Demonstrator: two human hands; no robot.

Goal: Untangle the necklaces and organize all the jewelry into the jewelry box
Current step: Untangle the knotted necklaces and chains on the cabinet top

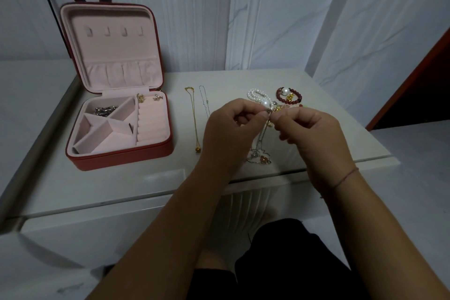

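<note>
**White table, open box, two hands on a knot of chains**

The white table [117, 185] stands against pale, marble-patterned walls. At its left the red box [121, 157] sits open. Its pink-lined lid [109, 44] is upright and shows four hooks above a gathered pocket. In the tray, silver pieces [104, 110] lie in the back triangular compartment. Gold earrings [140, 98] rest at the far end of the ring rolls.

Right of the box, a gold necklace [194, 119] lies straight on the table with its pendant at the near end. Just beside it lies a thin silver chain [204, 101], whose near part passes behind the left hand [229, 134]. Farther right, near the back of the table, a pearl bracelet [254, 95] and a red bead bracelet [289, 99] lie close together. I cannot tell whether they touch.

Both hands are raised over the table, fingers curled. The left hand and the right hand [314, 134] each pinch the tangle [260, 153] between thumb and forefinger, just below a large pearl [265, 103]. From the pinch, silver chains hang down between the hands to the table. Their pendants, one with an orange stone, lie there in a small heap. A thin red string [345, 176] circles the right wrist.
</note>
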